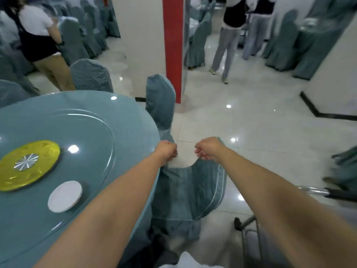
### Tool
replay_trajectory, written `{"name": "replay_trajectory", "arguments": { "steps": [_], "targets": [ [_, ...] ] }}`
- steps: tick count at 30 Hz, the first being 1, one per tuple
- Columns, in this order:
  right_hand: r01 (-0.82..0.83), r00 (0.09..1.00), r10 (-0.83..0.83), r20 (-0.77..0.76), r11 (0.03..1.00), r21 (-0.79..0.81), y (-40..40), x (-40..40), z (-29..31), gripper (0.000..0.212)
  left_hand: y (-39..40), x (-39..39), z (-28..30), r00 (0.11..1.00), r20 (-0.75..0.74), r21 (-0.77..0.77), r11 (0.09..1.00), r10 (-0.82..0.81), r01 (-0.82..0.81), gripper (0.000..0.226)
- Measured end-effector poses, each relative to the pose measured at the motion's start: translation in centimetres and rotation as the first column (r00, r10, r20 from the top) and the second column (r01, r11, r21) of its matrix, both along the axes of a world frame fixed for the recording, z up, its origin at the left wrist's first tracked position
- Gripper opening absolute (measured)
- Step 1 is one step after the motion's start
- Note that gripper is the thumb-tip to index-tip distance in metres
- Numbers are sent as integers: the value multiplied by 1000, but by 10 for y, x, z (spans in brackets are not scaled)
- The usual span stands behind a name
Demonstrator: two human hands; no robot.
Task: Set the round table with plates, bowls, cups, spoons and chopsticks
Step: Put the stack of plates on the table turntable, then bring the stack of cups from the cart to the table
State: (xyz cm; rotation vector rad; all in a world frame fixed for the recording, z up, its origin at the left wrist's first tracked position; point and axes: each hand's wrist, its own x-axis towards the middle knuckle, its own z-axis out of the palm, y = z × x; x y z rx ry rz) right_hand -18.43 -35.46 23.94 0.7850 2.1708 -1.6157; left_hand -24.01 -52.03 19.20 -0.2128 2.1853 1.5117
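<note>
The round table (pixel 125 120) at the left wears a blue-green cloth under a glass turntable with a yellow centre disc (pixel 29 164). One white plate (pixel 65 196) lies on the glass near me. Beside the table's right edge stands a chair in a blue-green cover (pixel 185 190). My left hand (pixel 167 152) grips the left top corner of its back. My right hand (pixel 208 148) grips the right top corner. The chair's top edge sags between both fists.
Another covered chair (pixel 160 101) stands just beyond, and one more (pixel 90 75) at the table's far side. A white and red pillar (pixel 152 45) rises behind. People stand at the upper left and upper right. A metal cart (pixel 251 225) is at my lower right.
</note>
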Motion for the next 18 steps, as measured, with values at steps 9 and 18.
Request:
{"name": "replay_trajectory", "arguments": {
  "steps": [9, 18],
  "targets": [
    [425, 905, -425, -12, 903, 66, 172, 93, -6, 5, 194, 33, 9, 866, -27, -18, 866, -500, 499, 7],
    [763, 629, -777, 8, 620, 182, 248, 229, -5, 11, 326, 87, 6, 589, -71, 11, 589, -805, 808, 10]
  ]
}}
